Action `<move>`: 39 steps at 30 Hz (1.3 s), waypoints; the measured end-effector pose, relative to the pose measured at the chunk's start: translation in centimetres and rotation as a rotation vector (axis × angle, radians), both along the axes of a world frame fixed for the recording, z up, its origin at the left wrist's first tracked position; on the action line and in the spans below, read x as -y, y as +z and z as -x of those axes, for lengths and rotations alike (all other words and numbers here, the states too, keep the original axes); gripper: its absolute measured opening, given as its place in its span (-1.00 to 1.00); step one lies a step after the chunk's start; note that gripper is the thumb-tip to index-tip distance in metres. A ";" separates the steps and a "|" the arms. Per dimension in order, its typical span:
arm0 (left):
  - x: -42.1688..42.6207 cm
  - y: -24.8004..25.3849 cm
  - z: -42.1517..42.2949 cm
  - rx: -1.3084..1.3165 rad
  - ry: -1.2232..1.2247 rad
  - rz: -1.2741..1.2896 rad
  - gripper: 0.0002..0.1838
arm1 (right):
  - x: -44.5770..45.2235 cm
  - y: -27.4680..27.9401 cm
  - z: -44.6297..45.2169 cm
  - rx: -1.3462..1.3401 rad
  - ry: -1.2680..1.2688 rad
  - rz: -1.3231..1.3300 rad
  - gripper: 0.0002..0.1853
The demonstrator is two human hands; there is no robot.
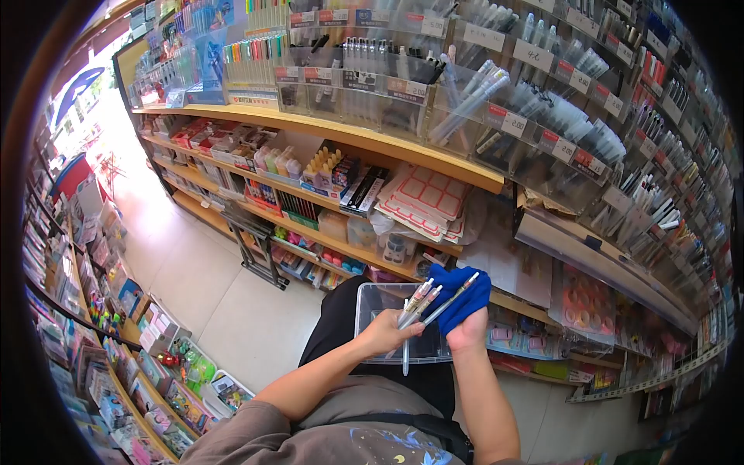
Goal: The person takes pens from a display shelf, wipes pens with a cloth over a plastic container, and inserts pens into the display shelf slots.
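Leftmost near us, our dark-trousered leg (332, 316) lies beside a clear, rectangular plastic box (359, 319), which sits at our lap. If the leg shifts, the box could tilt or slide, since we have neither hand visibly steadying it.

Our left hand (381, 333) is closed around a small bunch of slim, pale, clear-barrelled pens (418, 302), held over the box with their upper ends fanned out. The grip gathers several smooth barrels at once, so loosening it for one could let others slip. The pen pointing down below the fingers (406, 358) seems likeliest to drop, and it hangs near the box's near rim, where it might miss the inside.

Just right of the bunch, a single slim, clear-barrelled pen (452, 298) slants across a bunched, bright blue cloth (470, 308). Pulling the fabric sideways could snag its clip or roll it off.

The cloth covers the fingers of our right hand (466, 333); we can't tell whether they are pinched together or spread underneath. Loose folds could also hide a poor hold. Farther right, the wooden shelf edge (515, 304) is near enough that a wide elbow swing might knock it.
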State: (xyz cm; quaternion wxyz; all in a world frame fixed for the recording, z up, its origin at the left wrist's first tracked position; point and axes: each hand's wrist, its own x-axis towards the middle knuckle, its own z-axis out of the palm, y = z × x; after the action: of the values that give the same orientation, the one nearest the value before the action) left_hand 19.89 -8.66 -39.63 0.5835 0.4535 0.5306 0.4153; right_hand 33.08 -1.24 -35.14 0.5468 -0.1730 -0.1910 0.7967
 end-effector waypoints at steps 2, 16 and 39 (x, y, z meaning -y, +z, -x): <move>0.2 0.4 -0.4 -0.035 0.029 -0.041 -0.76 | 0.0 0.5 -0.1 0.045 -0.023 -0.099 -0.66; -0.2 1.3 1.2 -0.065 0.382 -0.130 -0.76 | 3.1 -4.4 1.7 0.551 -0.019 -0.227 -0.82; -3.0 2.6 4.7 0.481 0.604 -0.297 -0.70 | 4.7 -7.3 1.5 1.085 0.357 -0.636 -0.80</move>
State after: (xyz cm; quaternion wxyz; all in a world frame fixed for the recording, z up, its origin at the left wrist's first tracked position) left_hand 15.15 -5.66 -37.06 0.4710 0.2467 0.4228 0.7338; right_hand 31.61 -5.92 -42.39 0.2567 -0.3460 -0.6919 0.5794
